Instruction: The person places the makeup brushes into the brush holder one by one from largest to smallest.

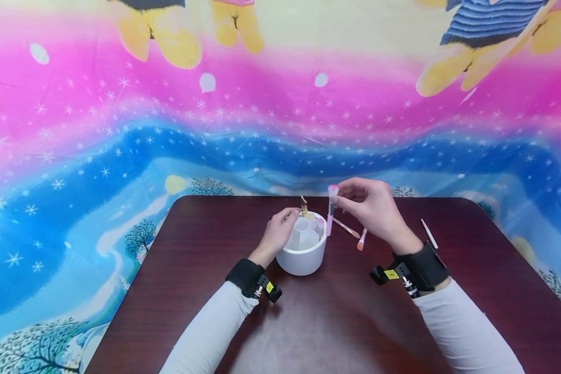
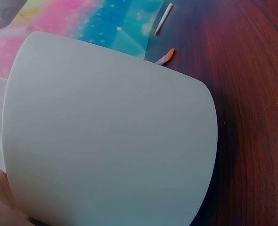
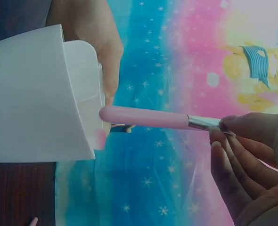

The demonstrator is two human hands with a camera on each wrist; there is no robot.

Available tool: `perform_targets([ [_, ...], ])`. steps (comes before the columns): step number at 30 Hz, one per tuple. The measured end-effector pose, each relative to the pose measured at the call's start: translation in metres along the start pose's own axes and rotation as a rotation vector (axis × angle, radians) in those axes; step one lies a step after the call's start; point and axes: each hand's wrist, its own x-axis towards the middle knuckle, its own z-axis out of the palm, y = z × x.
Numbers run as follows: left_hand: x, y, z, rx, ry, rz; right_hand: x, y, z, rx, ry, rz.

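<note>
A round white divided organizer [image 1: 301,262] stands on the table, filling much of the left wrist view. My left hand [image 1: 280,228] grips its left side near the rim. To the right of it, my right hand [image 1: 371,210] pinches a pink makeup brush [image 3: 146,117] by the metal collar near the bristles. The brush is upright, with its rounded handle end down beside the organizer's right rim. Inside the organizer stand a gold-coloured item [image 1: 304,206], whose kind is unclear, and something with a pink tip [image 3: 100,139].
Two makeup brushes with orange-brown bristles lie right of the organizer, one brush [image 1: 348,228] behind the other brush [image 1: 362,240]. Farther right is a thin white stick-like item [image 1: 429,234]. A printed cloth [image 1: 280,124] hangs behind the dark wooden table [image 1: 177,291].
</note>
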Motion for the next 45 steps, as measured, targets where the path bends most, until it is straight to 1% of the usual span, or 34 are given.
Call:
perform_targets([
  [1,0.0,0.0,0.0,0.001,-0.001,0.001,0.0,-0.006,0.001,-0.002,0.007,-0.005],
  [4,0.0,0.0,0.0,0.0,-0.005,0.006,0.001,-0.008,0.004,0.003,0.03,-0.036],
  [9,0.0,0.0,0.0,0.006,-0.006,0.016,0.001,-0.003,0.01,-0.019,0.041,-0.068],
  [13,0.0,0.001,0.0,0.012,-0.002,0.022,0.0,0.017,0.019,-0.02,0.027,-0.089],
  [16,0.0,0.001,0.0,0.013,0.0,0.019,-0.001,0.034,0.026,-0.011,-0.002,-0.103],
  [18,0.0,0.0,0.0,0.012,0.001,0.017,-0.003,0.042,0.029,-0.011,-0.021,-0.101],
  [21,0.0,0.0,0.001,0.011,0.0,0.01,-0.005,0.046,0.031,-0.009,-0.046,-0.083],
  [25,-0.001,0.0,0.001,0.015,0.001,0.002,-0.007,0.045,0.031,-0.015,-0.059,-0.074],
  [29,-0.001,0.001,0.0,0.016,0.0,0.004,-0.009,0.045,0.026,-0.044,-0.046,-0.071],
  [33,0.0,0.002,0.001,0.013,-0.002,0.012,-0.012,0.049,0.017,-0.068,-0.017,-0.08],
  [36,0.0,0.003,0.0,0.012,-0.002,0.01,-0.014,0.051,0.006,-0.086,0.012,-0.078],
  [40,0.0,0.003,0.0,0.008,-0.005,0.003,-0.016,0.054,-0.01,-0.094,0.038,-0.054],
  [45,0.0,0.003,0.001,0.005,0.006,0.014,-0.021,0.061,-0.03,-0.128,0.07,-0.045],
])
